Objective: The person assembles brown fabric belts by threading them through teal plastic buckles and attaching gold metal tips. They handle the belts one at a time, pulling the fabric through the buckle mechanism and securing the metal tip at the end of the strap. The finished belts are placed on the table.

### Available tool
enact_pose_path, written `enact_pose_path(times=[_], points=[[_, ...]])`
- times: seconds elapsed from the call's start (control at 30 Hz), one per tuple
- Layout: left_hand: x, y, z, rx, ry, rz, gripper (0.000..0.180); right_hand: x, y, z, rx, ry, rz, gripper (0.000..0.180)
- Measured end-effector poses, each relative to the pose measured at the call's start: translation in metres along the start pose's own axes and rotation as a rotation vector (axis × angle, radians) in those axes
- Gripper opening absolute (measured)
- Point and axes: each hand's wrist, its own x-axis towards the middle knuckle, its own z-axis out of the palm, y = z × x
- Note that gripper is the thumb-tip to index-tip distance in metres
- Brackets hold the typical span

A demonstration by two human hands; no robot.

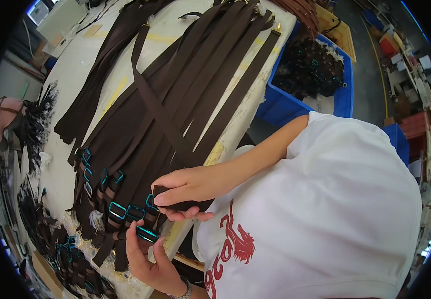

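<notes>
In my right hand (pixel 190 192) is a dark brown webbing strap (pixel 188 205), gripped with the thumb pressed on top and the fingers curled beneath it. My left hand (pixel 148 259), with a band at its wrist, holds a shiny teal-edged slide buckle (pixel 146 234) between fingertips and thumb. That buckle is just below the right hand at the table's edge. Whether the strap passes through it I cannot tell. More teal buckles (pixel 117 210) sit on brown straps beside my hands. Long brown straps (pixel 175 94) stretch away across the table.
The pale worktable (pixel 66 154) has torn plastic along its edge. Black strap bundles (pixel 36 119) and more buckled straps (pixel 71 249) lie on its left side. A blue bin (pixel 345 94) of dark buckled straps stands beyond my right arm. Behind it is a yellow crate (pixel 342 32).
</notes>
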Motion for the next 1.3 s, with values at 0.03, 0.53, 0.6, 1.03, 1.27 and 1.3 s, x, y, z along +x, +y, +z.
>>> enact_pose_path(times=[0.03, 0.53, 0.6, 1.03, 1.27, 1.3], points=[[-0.002, -0.001, 0.001, 0.008, 0.004, 0.024, 0.061, -0.004, 0.007, 0.0, -0.015, -0.004, -0.04, 0.036], [0.001, 0.012, 0.002, 0.019, -0.21, 0.036, 0.056, -0.008, 0.034, -0.002, 0.032, -0.08, 0.169, 0.036], [0.003, 0.013, 0.004, -0.026, -0.222, 0.016, 0.054, -0.008, 0.036, -0.004, 0.061, -0.087, 0.187, 0.035], [-0.022, 0.001, 0.009, -0.327, -0.265, -0.232, 0.059, -0.014, 0.038, -0.002, -0.268, -0.084, 0.19, 0.039], [-0.036, 0.007, 0.004, -0.199, -0.356, -0.096, 0.059, -0.019, 0.039, 0.006, -0.41, -0.158, 0.167, 0.035], [-0.038, 0.005, 0.005, -0.214, -0.346, -0.126, 0.058, -0.017, 0.039, 0.004, -0.44, -0.198, 0.156, 0.034]])
